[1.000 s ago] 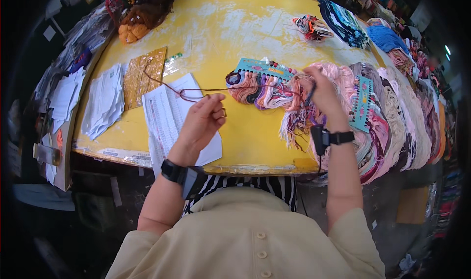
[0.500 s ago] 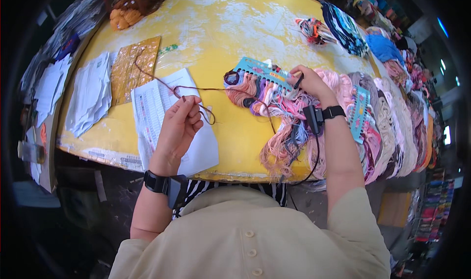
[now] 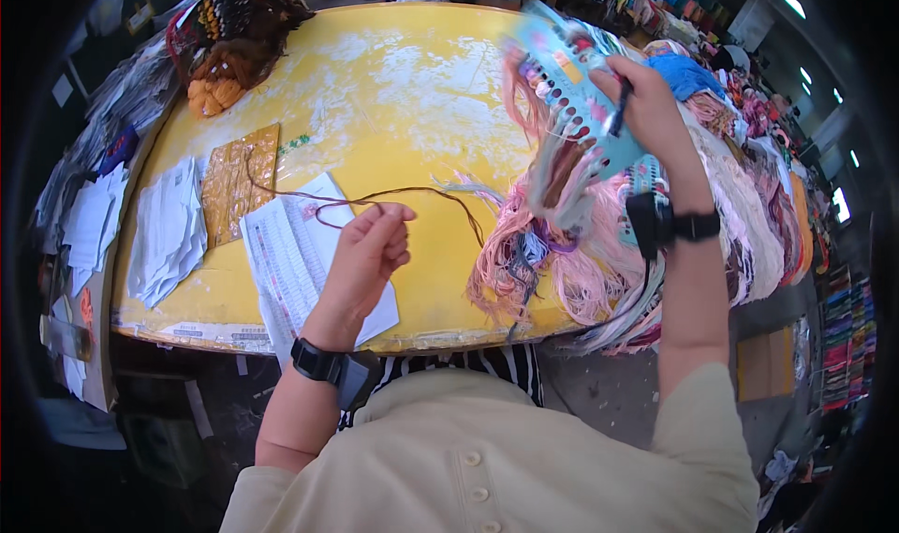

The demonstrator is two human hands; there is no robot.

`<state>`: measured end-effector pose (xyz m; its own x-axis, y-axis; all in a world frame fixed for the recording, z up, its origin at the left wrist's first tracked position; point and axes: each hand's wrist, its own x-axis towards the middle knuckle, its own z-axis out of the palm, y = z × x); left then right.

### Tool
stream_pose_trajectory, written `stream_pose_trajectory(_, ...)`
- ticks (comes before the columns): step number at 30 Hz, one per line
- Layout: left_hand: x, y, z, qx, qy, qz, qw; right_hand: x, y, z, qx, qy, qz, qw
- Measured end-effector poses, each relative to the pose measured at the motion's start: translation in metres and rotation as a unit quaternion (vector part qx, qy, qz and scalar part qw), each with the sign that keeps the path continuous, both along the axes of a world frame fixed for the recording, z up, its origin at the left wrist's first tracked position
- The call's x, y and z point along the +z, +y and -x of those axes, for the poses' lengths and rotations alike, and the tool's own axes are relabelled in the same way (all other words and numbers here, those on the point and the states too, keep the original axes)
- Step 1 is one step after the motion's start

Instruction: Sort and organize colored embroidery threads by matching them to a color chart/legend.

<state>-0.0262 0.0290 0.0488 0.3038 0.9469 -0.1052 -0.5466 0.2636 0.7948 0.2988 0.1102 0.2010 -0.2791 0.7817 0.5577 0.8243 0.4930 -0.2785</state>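
Threads (image 3: 565,170) could tangle if our right hand (image 3: 650,110), gripping the teal card (image 3: 582,85), swings hastily, our left hand (image 3: 368,244) curled closed beside brown yarn (image 3: 412,190).

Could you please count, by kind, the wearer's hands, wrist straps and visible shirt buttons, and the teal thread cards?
Left hand and right hand: 2
Wrist straps: 2
Shirt buttons: 3
Teal thread cards: 2
Total: 9

Open table (image 3: 412,111) middle; yarn heap (image 3: 590,263) right
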Motion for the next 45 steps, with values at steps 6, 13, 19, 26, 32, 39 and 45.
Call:
stream_pose_trajectory(6,0.032,-0.006,-0.046,-0.019,0.152,-0.239,0.959,-0.03,-0.031,0.038,-0.007,0.065,0.067,0.996)
stream_pose_trajectory(13,0.0,0.007,-0.071,0.166,0.361,-0.548,0.736,-0.077,-0.049,0.073,0.068,0.191,0.191,0.961)
stream_pose_trajectory(19,-0.034,0.028,0.048,-0.06,0.596,-0.36,0.715,-0.092,-0.045,0.002,-0.016,0.19,0.16,0.969)
stream_pose_trajectory(26,-0.001,0.002,-0.014,0.071,0.135,-0.077,0.985,-0.1,-0.077,0.048,0.006,0.288,0.039,0.957)
stream_pose_trajectory(32,-0.023,-0.024,-0.065,-0.072,-0.043,0.049,0.995,-0.104,-0.099,0.077,-0.007,0.324,0.113,0.939)
stream_pose_trajectory(39,-0.028,-0.022,-0.067,-0.093,0.044,0.017,0.994,-0.126,-0.104,0.078,0.004,0.349,0.124,0.929)
stream_pose_trajectory(45,-0.035,-0.022,-0.065,-0.179,-0.086,0.101,0.975,-0.141,-0.112,0.08,-0.023,0.466,0.222,0.856)
